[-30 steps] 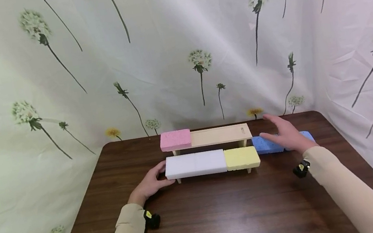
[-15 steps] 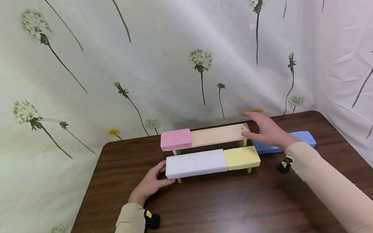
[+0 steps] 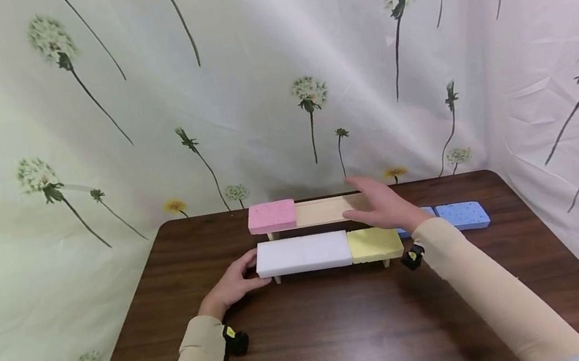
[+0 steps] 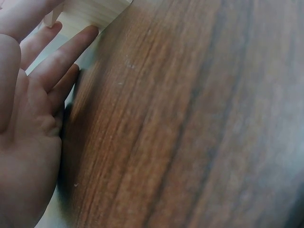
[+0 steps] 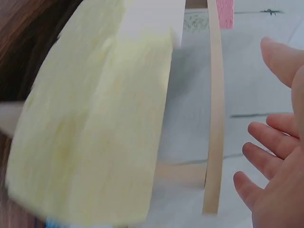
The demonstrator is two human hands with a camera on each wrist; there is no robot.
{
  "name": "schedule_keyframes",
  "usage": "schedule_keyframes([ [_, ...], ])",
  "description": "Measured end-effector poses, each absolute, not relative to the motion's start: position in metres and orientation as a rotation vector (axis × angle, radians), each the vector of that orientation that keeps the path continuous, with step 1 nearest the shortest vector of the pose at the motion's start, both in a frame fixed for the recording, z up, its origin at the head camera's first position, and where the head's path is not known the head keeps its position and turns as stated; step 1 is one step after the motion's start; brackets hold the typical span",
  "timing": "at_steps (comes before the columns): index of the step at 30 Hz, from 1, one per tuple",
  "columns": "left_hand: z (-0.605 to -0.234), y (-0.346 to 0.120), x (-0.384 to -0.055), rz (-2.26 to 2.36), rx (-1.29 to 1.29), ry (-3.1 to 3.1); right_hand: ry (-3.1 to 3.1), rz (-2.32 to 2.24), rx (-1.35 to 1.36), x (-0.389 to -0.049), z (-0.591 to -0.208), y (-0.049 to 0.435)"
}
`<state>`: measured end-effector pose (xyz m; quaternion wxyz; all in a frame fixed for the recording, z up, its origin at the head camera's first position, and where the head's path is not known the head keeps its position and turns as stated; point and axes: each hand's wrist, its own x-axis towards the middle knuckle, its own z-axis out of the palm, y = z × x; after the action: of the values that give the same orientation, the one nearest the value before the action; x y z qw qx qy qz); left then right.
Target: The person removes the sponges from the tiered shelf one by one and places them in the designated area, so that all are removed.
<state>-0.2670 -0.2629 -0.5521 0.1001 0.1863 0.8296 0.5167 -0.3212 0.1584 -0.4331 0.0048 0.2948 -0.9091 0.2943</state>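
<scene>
A wooden two-tier rack (image 3: 317, 212) stands on the table. Its back tier bears a pink sponge (image 3: 272, 216) at the left end. Along the front tier lie two white sponges (image 3: 301, 254) and a yellow sponge (image 3: 375, 244), side by side. My left hand (image 3: 231, 287) holds the front tier's left end, thumb at the front and fingers behind; the left wrist view shows fingertips by the pale wood. My right hand (image 3: 384, 204), fingers spread and holding nothing, hovers over the right part of the back tier and hides its end.
Two blue sponges (image 3: 462, 216) lie on the table right of the rack, one partly hidden by my right hand and sleeve. The dark wooden table (image 3: 336, 331) meets a flower-printed curtain (image 3: 256, 116) at the back and sides.
My right hand has moved left from over the blue sponges to over the back tier, uncovering the right-hand blue sponge. My left hand and the sponges have stayed put.
</scene>
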Motion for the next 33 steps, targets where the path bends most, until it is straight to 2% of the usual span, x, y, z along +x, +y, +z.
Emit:
schedule_keyframes([
  [14,-0.550,-0.263,-0.267,1.500,0.566,2.477,-2.858,0.955,1.014,-0.321,-0.424,0.108],
  [33,-0.554,-0.263,-0.268,1.520,0.580,2.478,-2.909,0.900,1.022,-0.325,-0.436,0.068],
])
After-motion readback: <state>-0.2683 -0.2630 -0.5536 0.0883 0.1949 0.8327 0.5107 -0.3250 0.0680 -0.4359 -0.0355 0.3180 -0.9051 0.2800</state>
